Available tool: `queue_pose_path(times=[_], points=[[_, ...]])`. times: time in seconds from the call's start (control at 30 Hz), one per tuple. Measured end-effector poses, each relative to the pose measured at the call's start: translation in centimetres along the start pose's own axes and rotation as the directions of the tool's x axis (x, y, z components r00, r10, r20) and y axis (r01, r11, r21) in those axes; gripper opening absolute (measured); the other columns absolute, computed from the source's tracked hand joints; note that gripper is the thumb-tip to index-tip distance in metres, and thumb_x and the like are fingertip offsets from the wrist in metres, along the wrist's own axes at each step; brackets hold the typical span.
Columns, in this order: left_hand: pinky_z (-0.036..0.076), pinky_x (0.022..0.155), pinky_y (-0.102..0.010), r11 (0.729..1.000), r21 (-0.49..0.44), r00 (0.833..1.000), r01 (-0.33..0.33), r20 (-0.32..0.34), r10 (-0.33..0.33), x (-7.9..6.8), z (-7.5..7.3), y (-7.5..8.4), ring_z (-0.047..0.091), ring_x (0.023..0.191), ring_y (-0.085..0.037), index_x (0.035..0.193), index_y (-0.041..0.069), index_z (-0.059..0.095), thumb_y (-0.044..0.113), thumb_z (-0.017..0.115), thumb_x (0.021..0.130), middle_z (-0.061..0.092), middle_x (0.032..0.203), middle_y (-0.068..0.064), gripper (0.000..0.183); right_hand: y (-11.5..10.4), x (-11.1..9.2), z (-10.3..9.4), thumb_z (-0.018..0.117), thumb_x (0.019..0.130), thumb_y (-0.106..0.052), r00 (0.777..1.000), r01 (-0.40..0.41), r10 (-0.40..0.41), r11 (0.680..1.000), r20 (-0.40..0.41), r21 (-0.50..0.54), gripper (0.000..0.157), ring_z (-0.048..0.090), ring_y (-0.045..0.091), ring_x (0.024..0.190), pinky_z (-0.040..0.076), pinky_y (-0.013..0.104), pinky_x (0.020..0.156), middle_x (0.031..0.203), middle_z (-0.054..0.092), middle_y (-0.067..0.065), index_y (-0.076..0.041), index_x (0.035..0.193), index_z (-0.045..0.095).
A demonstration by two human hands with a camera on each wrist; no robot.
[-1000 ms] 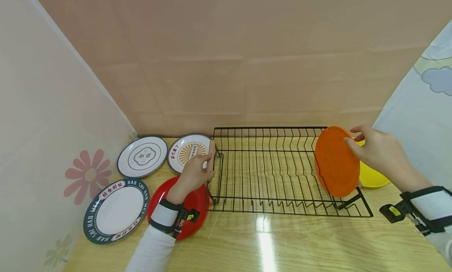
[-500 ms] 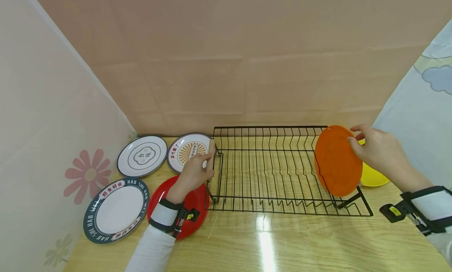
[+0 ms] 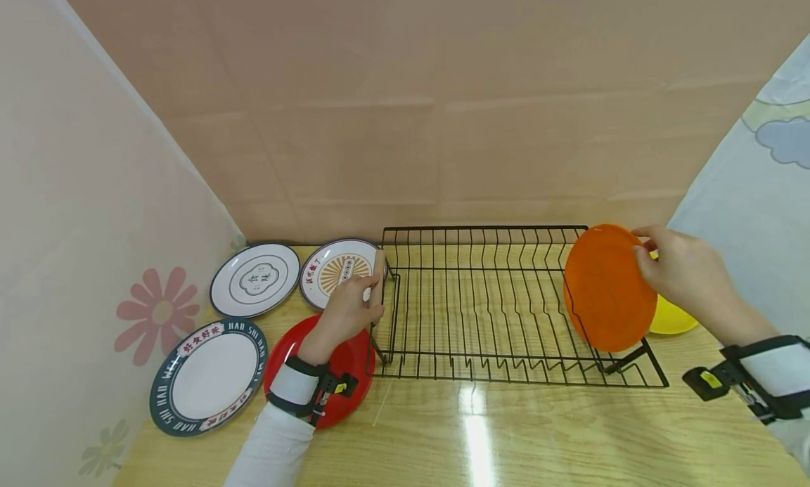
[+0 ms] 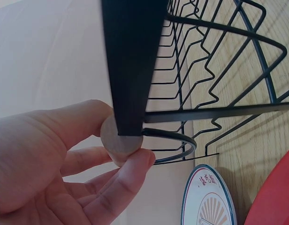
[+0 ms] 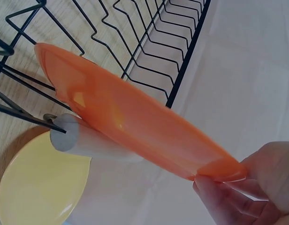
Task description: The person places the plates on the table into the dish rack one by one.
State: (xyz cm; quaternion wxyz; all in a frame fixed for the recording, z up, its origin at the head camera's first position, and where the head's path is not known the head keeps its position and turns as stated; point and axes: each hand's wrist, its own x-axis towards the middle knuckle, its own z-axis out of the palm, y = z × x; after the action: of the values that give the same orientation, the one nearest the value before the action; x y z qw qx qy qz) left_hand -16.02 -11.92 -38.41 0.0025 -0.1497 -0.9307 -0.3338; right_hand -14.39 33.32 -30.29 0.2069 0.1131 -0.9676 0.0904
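An orange plate (image 3: 609, 288) stands on edge in the right end of a black wire dish rack (image 3: 484, 228), leaning right. My right hand (image 3: 683, 265) pinches its upper right rim, thumb on one face and fingers behind, as the right wrist view shows. Under the leaning plate in that view is the rack's right wooden handle (image 5: 64, 136). At the other end, my left hand (image 3: 344, 308) grips the left wooden handle (image 3: 377, 280) between thumb and fingers. The left wrist view shows the handle's round end (image 4: 118, 153) within that grip, partly covered by a dark bar.
A yellow plate (image 3: 672, 317) lies right of the rack, partly hidden. Left of it lie a red plate (image 3: 357, 367) below my left forearm, a white sunburst plate (image 3: 325, 262), a white plate with a centre emblem (image 3: 234, 290) and a dark-rimmed plate (image 3: 215, 378). Cloth walls surround the table.
The orange plate has tipped to the right and shows more of its face. My right thumb and fingers have shifted slightly right with its rim. My left hand stays on the handle.
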Motion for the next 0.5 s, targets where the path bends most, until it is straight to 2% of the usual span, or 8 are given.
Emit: queue_pose_path(times=[0.3,0.5], points=[[0.046,0.057,-0.023,1.0,-0.005,1.0,0.003,-0.001,-0.003,-0.03,0.04,-0.02,0.055,0.064,-0.013,0.126,0.0,0.055,0.007,0.07,0.076,0.06,0.108,-0.016,0.052,0.08,-0.08,-0.02,0.057,0.079,0.004,1.0,-0.013,0.013,1.0,0.011,0.005,0.027,0.051,0.027,0.045,0.038,0.032,0.035,0.078,0.06,0.032,0.014,0.104,0.055],[0.045,0.055,-0.023,1.0,0.001,1.0,-0.008,-0.008,0.008,-0.02,0.0,0.01,0.055,0.063,-0.012,0.125,-0.001,0.056,0.007,0.07,0.075,0.061,0.109,-0.015,0.052,0.04,-0.1,-0.15,0.057,0.079,0.004,1.0,-0.014,0.014,1.0,0.012,0.001,0.027,0.05,0.026,0.045,0.037,0.03,0.035,0.079,0.06,0.032,0.014,0.104,0.056]])
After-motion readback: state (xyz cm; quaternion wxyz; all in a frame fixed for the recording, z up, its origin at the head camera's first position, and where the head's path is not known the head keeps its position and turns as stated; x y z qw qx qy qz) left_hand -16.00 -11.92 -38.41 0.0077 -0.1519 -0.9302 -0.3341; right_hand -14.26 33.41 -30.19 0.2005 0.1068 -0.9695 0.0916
